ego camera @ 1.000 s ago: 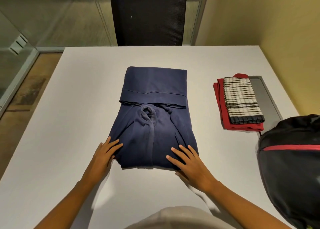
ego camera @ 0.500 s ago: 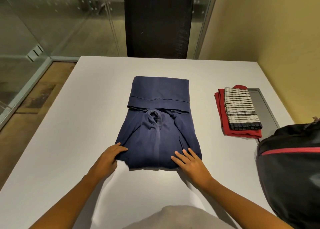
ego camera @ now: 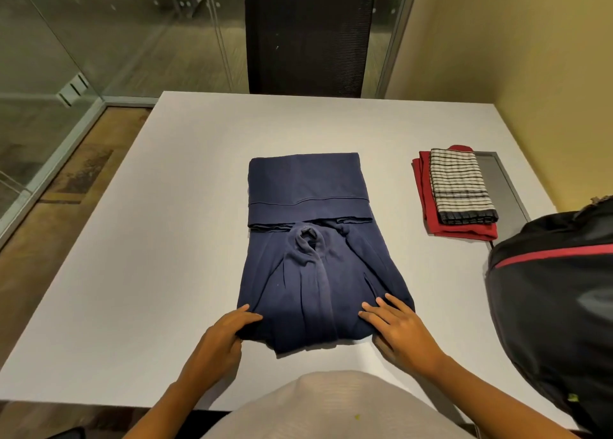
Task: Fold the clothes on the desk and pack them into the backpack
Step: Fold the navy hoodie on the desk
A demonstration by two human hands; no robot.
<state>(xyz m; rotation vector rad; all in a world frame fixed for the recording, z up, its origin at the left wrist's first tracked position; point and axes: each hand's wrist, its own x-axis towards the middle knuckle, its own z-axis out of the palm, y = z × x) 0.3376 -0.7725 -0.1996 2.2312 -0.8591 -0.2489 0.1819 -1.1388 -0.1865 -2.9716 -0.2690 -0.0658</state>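
A navy sweatshirt [ego camera: 308,266] lies partly folded in the middle of the white desk [ego camera: 166,239], its far part turned over toward me. My left hand [ego camera: 225,332] grips its near left corner, thumb on top and fingers curled at the edge. My right hand [ego camera: 394,329] rests with straight fingers on the near right corner; its thumb is hidden. At the right edge stands a black backpack [ego camera: 557,306] with a red stripe, partly out of view. Beyond it, a folded checked cloth [ego camera: 459,186] lies on a folded red garment [ego camera: 423,186].
A black mesh chair [ego camera: 308,34] stands at the desk's far side. A grey inset panel [ego camera: 501,180] sits in the desk beside the folded pile. Glass walls [ego camera: 66,40] run along the left and a yellow wall along the right.
My left hand went from lying flat beside the sweatshirt to curling around its near left corner. The near edge has bunched up slightly. My right hand stayed on the near right corner.
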